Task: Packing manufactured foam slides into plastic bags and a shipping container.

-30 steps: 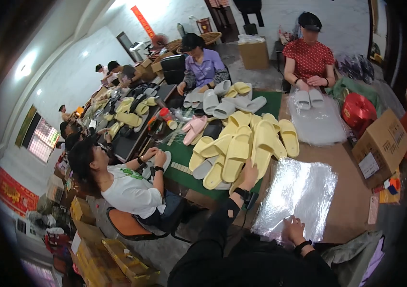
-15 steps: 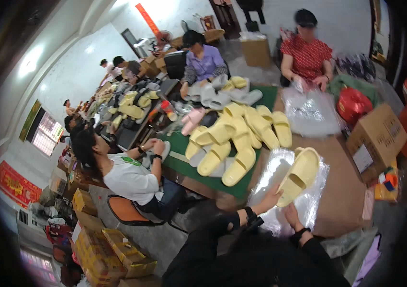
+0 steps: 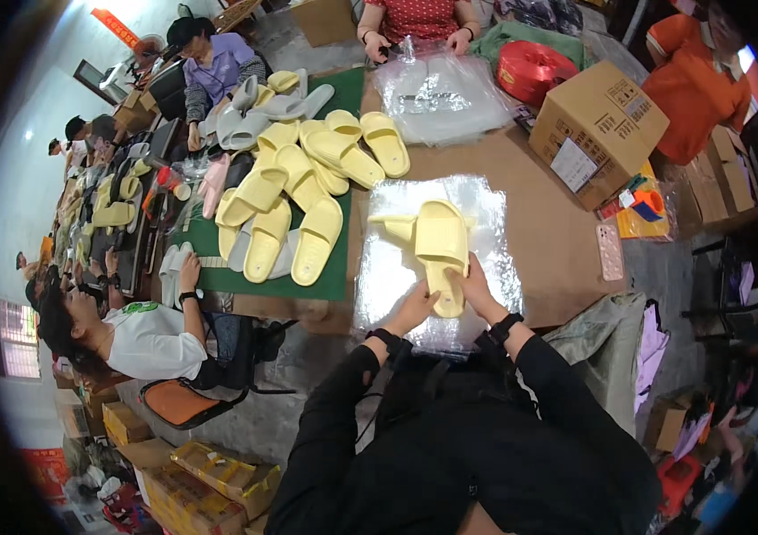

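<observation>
A pale yellow slide slipper [image 3: 440, 234] is held toe-away from me above a stack of clear plastic bags [image 3: 379, 294]. Behind it a second yellow slipper [image 3: 390, 226] sticks out sideways to the left. My left hand [image 3: 414, 308] grips at the heel end from the left, its fingers closed. My right hand [image 3: 477, 290] is closed on the right edge near the heel, thumb on the footbed. Which hand bears the second slipper is hidden.
A heap of yellow slippers [image 3: 318, 227] lies on a green mat [image 3: 343, 267] to the left, grey slippers [image 3: 241, 129] beyond. Far across are more plastic bags [image 3: 432, 98] and red twine [image 3: 535, 71]. A cardboard box [image 3: 600, 134] and a phone [image 3: 610, 251] lie right. Co-workers sit around.
My view has swung down and to the right. The slipper has turned from a slant to pointing away, the second one now shows sideways, and my right hand has come onto the heel.
</observation>
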A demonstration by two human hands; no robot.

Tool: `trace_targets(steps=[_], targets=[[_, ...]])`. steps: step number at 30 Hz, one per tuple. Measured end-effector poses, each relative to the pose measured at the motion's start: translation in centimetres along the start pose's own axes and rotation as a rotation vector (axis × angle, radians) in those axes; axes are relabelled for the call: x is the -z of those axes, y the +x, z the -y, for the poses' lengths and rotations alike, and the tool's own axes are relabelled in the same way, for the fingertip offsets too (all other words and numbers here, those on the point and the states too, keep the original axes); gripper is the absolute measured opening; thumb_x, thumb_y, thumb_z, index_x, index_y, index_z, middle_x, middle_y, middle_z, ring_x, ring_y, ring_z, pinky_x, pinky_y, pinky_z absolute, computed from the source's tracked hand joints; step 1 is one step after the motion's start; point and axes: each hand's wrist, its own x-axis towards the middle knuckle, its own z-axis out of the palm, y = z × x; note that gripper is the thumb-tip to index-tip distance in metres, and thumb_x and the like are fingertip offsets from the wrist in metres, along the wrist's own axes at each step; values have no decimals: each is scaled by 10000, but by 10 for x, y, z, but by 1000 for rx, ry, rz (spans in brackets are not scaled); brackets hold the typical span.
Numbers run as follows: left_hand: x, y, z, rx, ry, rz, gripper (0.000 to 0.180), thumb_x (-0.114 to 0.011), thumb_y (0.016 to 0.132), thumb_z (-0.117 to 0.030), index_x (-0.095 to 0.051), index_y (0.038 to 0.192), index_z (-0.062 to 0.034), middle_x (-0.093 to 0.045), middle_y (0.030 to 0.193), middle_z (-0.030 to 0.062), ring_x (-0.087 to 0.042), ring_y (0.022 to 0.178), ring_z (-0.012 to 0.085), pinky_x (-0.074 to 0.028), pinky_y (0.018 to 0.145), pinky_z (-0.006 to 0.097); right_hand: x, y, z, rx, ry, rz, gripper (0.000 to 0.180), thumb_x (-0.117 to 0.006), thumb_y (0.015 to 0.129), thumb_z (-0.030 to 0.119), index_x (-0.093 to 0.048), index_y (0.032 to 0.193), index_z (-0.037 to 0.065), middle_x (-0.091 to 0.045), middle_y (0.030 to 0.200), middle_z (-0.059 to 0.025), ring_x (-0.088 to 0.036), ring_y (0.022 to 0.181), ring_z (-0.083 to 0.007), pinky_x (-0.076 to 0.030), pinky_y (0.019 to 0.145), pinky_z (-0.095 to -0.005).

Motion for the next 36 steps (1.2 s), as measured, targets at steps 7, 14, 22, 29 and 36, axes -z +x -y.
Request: trace_targets(steps=[7, 14, 22, 29, 36], targets=[[-7, -41, -47, -130, 949, 140, 479, -517, 849, -372, -429, 1266, -153, -453, 1214, 182, -465, 1083, 307, -374, 857, 468, 28, -7, 31, 47, 4, -77, 308, -558, 850, 89, -471, 1132, 2, -582, 959, -55, -546, 848, -103, -458, 725, -246], [2, -57, -10, -319, 1153, -137, 455, -586, 737, -227, -528, 1187, -199, -414, 1265, 163, -388, 1107, 312, -332, 836, 455, 46, -48, 99, 56, -175, -31, 430, -610, 816, 81, -409, 1192, 19, -578, 989, -95, -577, 857, -145, -486, 719, -262], [29, -56, -5, -196, 1085, 35, 452, -582, 732, -194, -534, 1181, -216, -406, 1262, 157, -365, 1181, 335, -315, 931, 476, 38, -20, 111, -262, 70, -139, 400, -591, 791, 68, -429, 1138, -45, -587, 961, -147, -616, 768, -181, -519, 663, -291], [29, -59, -6, -255, 1130, 62, 506, -573, 777, -222, -446, 1267, -238, -373, 1277, 158, -357, 1192, 337, -319, 924, 495, 76, 42, 61, -48, -327, 12, 385, -576, 786, 50, -481, 1155, -6, -601, 955, -106, -600, 826, -156, -497, 676, -262], [29, -68, 11, -195, 1177, 17, 521, -558, 783, -244, -428, 1287, -233, -341, 1333, 158, -303, 1247, 333, -277, 958, 499, 37, 52, 64, 18, -1144, -40, 307, -584, 761, 104, -574, 1067, 83, -578, 1031, -98, -539, 974, -226, -418, 841, -378]])
